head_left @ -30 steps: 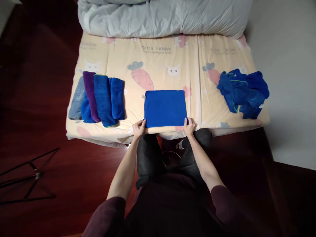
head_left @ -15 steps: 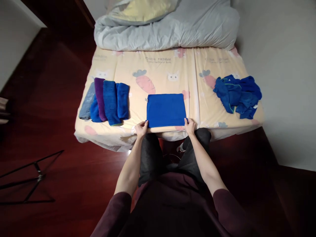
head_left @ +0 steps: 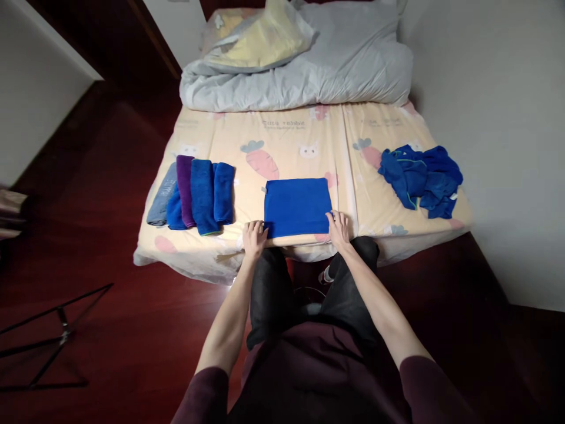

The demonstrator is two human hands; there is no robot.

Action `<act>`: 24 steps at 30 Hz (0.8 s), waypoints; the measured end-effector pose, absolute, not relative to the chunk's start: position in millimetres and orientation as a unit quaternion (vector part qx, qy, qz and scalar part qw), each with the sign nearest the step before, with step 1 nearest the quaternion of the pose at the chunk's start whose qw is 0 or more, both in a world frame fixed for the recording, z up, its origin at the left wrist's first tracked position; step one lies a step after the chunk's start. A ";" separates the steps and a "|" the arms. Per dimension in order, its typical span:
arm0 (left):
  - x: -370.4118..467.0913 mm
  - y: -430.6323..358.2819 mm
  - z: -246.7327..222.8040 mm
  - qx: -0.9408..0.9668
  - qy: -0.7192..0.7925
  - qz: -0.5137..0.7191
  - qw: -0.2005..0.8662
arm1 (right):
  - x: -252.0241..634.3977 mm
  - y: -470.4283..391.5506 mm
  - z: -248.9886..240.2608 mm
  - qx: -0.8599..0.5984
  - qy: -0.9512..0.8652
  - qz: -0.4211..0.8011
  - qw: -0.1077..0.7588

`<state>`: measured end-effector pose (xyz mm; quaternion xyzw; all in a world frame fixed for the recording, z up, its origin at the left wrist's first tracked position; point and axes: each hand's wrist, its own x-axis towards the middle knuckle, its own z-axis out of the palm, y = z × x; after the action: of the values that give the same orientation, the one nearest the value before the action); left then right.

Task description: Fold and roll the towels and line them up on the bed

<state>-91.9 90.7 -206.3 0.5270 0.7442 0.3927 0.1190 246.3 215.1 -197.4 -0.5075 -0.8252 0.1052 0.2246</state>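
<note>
A blue towel (head_left: 298, 207), spread as a flat rectangle with a small pale tag at its far left corner, lies at the bed's front edge. My left hand (head_left: 255, 238) rests beside its near left corner, thumb touching the towel's edge and fingers on the sheet. At the right edge is my right hand (head_left: 339, 228), its thumb on the towel and its fingers just outside. Both hands look open, palms down. To the left lie several rolled towels: a grey one (head_left: 162, 197), a purple one (head_left: 185, 191) and blue ones (head_left: 203, 197). A crumpled blue cloth pile (head_left: 421, 176) sits at right.
The bed (head_left: 291, 141) has a cream sheet with carrots and rabbits. A grey quilt (head_left: 353, 76) and a yellow pillow (head_left: 265, 41) are heaped at its far end. A wall (head_left: 494, 147) stands at right, and a black tripod leg stand (head_left: 62, 335) is on the floor at left.
Both hands have loosened from pinching the towel's near corners and now lie flatter beside its edges. The towel stays in place. The camera view has tilted up slightly.
</note>
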 end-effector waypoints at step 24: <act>-85.9 117.2 -219.7 0.756 0.620 0.131 0.165 | 256.4 225.9 -213.5 -0.374 -0.886 0.210 0.179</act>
<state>-85.9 117.2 -219.7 0.7562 0.6195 0.1305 0.1651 256.4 225.9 -213.5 -0.3736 -0.8857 0.2100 0.1787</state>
